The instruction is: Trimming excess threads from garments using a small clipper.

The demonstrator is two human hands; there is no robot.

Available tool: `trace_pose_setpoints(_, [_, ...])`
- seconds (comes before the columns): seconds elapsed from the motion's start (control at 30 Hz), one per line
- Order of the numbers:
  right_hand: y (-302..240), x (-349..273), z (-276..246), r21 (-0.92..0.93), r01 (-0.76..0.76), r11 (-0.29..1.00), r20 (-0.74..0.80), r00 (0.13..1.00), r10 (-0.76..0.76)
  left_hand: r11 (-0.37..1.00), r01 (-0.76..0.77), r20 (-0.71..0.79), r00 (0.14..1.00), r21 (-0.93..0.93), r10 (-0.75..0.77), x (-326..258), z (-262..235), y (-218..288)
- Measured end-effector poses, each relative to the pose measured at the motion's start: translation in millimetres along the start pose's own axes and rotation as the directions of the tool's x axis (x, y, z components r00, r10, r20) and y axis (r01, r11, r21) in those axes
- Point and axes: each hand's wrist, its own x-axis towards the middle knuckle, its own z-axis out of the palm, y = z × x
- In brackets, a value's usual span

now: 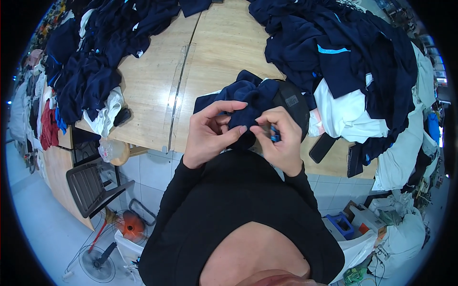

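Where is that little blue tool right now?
In the head view, the small blue tool sits just right of centre, pinched in the right hand, against the navy garment that the left hand also grips, above the wooden table's near edge.

You hold a navy blue garment (248,102) bunched between both hands, lifted just above the near edge of the counter. The fabric is crumpled, its folds gathered into a loose mound. A black inner section bearing a small grey label (291,100) faces up on its right side. A small blue tool (274,134) sits pinched in your right hand (281,140).
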Motion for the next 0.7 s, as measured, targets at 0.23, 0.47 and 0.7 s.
trace_pose_setpoints(0.23, [18,-8,-2,0.172,-0.119,0.978,-0.059,0.99,0.13,0.999,-0.009,-0.044,0.999,0.045,0.011,-3,2,1])
trace_pose_setpoints(0.47, [20,-14,-11,-0.011,-0.099,0.995,-0.004,0.995,0.099,1.0,-0.027,-0.071,0.997,0.009,0.028,0,1,0])
trace_pose_setpoints(0.7, [5,-8,-4,-0.237,-0.048,0.97,0.048,0.997,0.061,0.997,-0.063,-0.05,0.997,0.043,0.065,0,-3,-2])
